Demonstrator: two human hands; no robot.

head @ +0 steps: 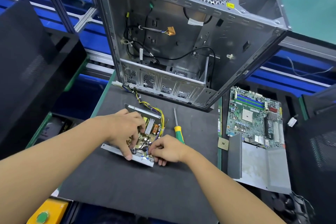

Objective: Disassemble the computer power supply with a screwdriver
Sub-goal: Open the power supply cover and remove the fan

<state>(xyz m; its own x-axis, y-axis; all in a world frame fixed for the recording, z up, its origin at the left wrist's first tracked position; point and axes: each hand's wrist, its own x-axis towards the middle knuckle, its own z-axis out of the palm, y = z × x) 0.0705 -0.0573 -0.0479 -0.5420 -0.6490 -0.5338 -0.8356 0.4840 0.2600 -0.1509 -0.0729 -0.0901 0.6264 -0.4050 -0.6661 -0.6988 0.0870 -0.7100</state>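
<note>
The opened power supply (151,127) lies on the black mat (127,187), its cover off and its circuit board, heat sink and copper coil bare. My left hand (125,129) lies over the board with curled fingers reaching down to the near metal edge. My right hand (168,150) pinches small wires at the board's near right corner. A bundle of yellow and black cables (145,105) runs from the supply toward the case. The screwdriver (177,127), with a green and yellow handle, lies free on the mat just right of the supply.
An empty metal computer case (181,42) stands behind the mat. To the right lie a motherboard (254,116), a grey metal cover (258,165) and a small CPU chip (223,143). Black side panels stand at the left (27,69). A yellow box with a green button (43,216) sits bottom left.
</note>
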